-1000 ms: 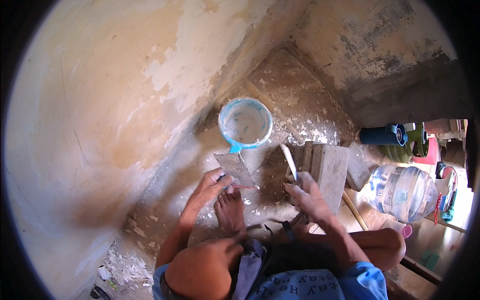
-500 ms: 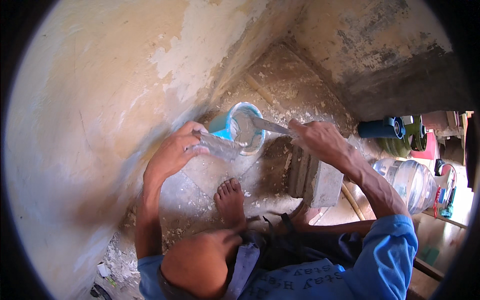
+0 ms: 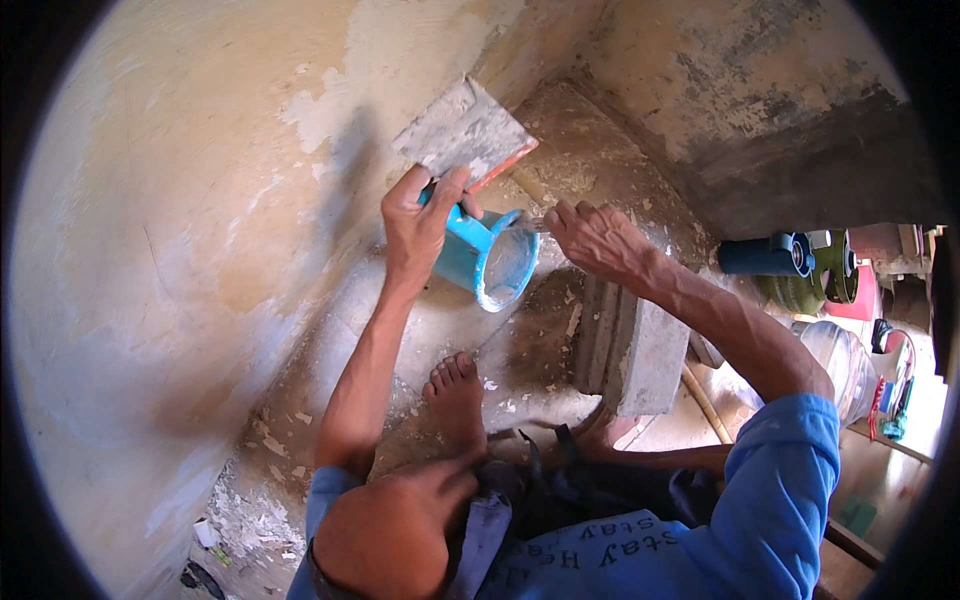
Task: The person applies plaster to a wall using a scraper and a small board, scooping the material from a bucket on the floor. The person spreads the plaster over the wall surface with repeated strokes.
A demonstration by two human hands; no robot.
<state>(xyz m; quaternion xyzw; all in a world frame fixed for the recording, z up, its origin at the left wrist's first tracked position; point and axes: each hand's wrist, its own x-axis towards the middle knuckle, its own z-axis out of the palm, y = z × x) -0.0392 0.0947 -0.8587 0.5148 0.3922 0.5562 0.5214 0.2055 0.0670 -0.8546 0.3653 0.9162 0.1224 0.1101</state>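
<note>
My left hand (image 3: 420, 222) grips a flat square tile (image 3: 466, 130) by its lower edge, fingers and thumb closed on it. Whitish paste is smeared over the tile's grey face, and one edge is orange-red. Just below it is a light blue pail (image 3: 462, 262), its mouth facing me, with pale paste (image 3: 508, 262) inside. Closed at the pail's right rim, my right hand (image 3: 603, 240) holds a putty knife (image 3: 533, 224). Its short visible blade end meets the rim; most of the knife is hidden by my fingers.
A grey concrete block (image 3: 645, 358) stands right of my bare foot (image 3: 459, 395). Stained, peeling walls (image 3: 230, 200) rise at the left and back. Along the right are a dark blue flask (image 3: 757, 256), a clear plastic bottle (image 3: 838, 365) and a wooden stick (image 3: 706, 402).
My left hand has lifted the tile up and away, turning its pasted face into view. My right hand moved slightly left and up with the putty knife. The pail has shifted and tilted a little.
</note>
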